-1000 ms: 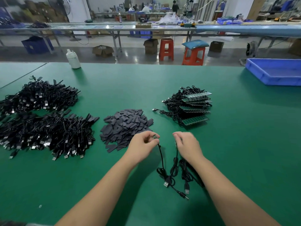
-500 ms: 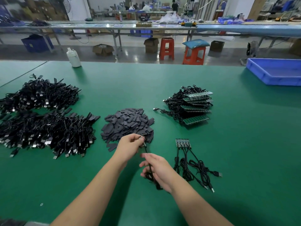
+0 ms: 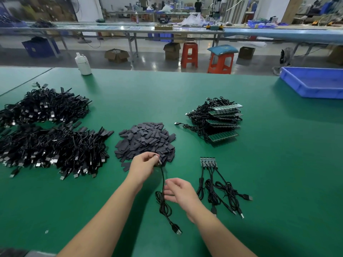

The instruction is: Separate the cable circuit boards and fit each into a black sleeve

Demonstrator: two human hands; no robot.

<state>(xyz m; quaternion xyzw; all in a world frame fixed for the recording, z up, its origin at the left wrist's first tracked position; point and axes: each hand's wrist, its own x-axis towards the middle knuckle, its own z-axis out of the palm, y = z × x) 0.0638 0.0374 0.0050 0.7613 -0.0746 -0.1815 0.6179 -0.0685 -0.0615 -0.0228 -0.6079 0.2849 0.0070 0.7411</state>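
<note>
My left hand (image 3: 143,165) pinches the small circuit board end of one black USB cable (image 3: 163,201) at the near edge of the pile of black sleeves (image 3: 146,140). The cable hangs down and coils on the green table, its USB plug near me. My right hand (image 3: 179,191) hovers beside the coil with fingers relaxed, holding nothing. A joined strip of boards with several cables (image 3: 207,162) lies to the right. A stack of unseparated board strips with cables (image 3: 219,119) sits farther back.
Two big heaps of black cables (image 3: 52,145) fill the left side of the green table (image 3: 278,164). A white bottle (image 3: 83,64) stands at the far edge, a blue tray (image 3: 313,82) at the far right. Stools and benches lie beyond.
The strip of boards now lies on the table at the right. My left hand keeps one separated cable near the sleeve pile. My right hand let go of the cable and opened.
</note>
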